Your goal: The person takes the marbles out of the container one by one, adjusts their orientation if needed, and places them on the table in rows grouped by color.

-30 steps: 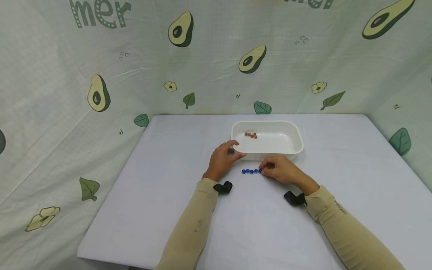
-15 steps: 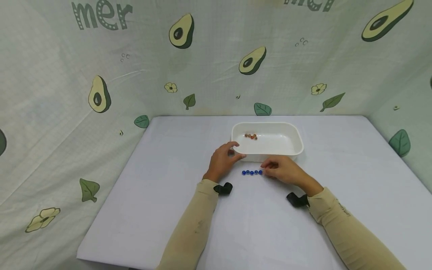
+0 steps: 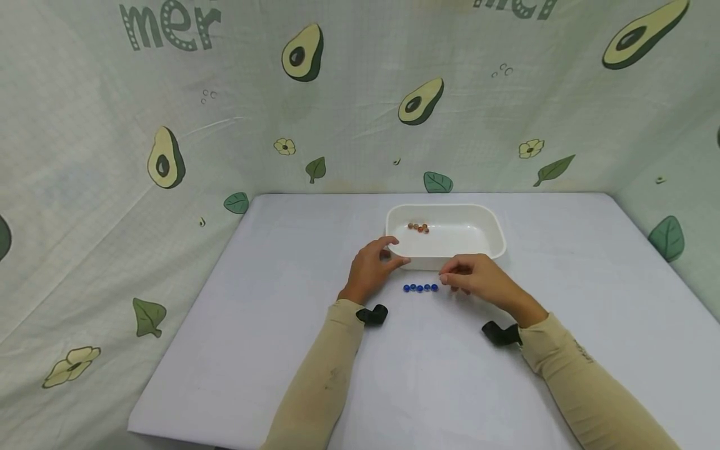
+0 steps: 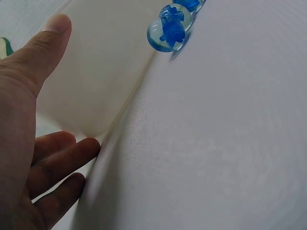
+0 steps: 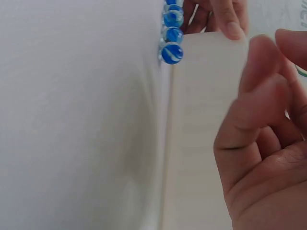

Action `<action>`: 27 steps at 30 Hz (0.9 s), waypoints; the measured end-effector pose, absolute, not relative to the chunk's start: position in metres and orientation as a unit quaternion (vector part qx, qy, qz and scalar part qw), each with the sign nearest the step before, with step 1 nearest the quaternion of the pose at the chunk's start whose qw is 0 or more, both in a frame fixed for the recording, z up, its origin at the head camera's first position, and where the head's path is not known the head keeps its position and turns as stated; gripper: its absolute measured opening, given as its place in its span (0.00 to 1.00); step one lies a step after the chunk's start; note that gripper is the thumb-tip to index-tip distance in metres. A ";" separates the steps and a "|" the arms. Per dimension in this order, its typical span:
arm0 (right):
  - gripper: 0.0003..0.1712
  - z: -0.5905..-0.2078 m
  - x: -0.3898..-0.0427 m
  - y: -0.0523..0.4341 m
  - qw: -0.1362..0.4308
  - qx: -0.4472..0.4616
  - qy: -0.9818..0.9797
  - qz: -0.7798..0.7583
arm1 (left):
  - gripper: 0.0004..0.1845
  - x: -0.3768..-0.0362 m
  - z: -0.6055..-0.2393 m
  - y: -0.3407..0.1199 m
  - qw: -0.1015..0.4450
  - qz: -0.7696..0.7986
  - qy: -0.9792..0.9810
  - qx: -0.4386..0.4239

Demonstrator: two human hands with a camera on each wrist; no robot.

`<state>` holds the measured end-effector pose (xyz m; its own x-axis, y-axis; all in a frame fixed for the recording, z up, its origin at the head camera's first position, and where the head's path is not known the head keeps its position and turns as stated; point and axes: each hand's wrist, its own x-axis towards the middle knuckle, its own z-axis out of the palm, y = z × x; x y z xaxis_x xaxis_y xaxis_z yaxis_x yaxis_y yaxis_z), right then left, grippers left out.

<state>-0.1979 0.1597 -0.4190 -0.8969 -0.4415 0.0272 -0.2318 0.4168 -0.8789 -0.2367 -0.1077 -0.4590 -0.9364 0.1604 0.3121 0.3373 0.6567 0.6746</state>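
Note:
A white tray (image 3: 444, 262) stands on the table, with several orange-brown marbles (image 3: 420, 229) inside near its left end. My left hand (image 3: 371, 265) holds the tray's near left corner; in the left wrist view the thumb (image 4: 55, 36) lies over its long front wall and the fingers (image 4: 67, 165) curl at its short end. In front of the tray, several blue marbles (image 3: 420, 288) form a short row, close together. My right hand (image 3: 478, 278) hovers just right of the row, fingers loosely bent and holding nothing; the right wrist view shows its fingertips apart from the end marble (image 5: 171, 53).
White cloth covers the table (image 3: 270, 300). Behind it hangs a pale curtain (image 3: 360, 119) printed with avocados and leaves. Black wrist cameras sit at the left wrist (image 3: 372, 314) and right wrist (image 3: 500, 334).
My right hand has let go of the end blue marble and moved up and slightly right, away from the row. The left hand and tray have stayed in place.

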 end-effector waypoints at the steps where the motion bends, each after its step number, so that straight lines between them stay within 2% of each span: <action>1: 0.15 -0.417 -0.198 0.160 0.104 -0.202 0.832 -0.506 | 0.27 -0.237 -0.459 -0.108 0.114 -0.391 -0.903 -0.138; 9: 0.18 -0.399 -0.201 0.169 0.093 -0.192 0.840 -0.499 | 0.27 -0.236 -0.457 -0.109 0.097 -0.393 -0.905 -0.134; 19: 0.19 -0.373 -0.225 0.188 0.078 -0.153 0.845 -0.506 | 0.27 -0.236 -0.456 -0.109 0.103 -0.397 -0.901 -0.142; 27: 0.23 -0.367 -0.251 0.189 0.103 -0.124 0.823 -0.545 | 0.27 -0.236 -0.456 -0.109 0.097 -0.396 -0.903 -0.135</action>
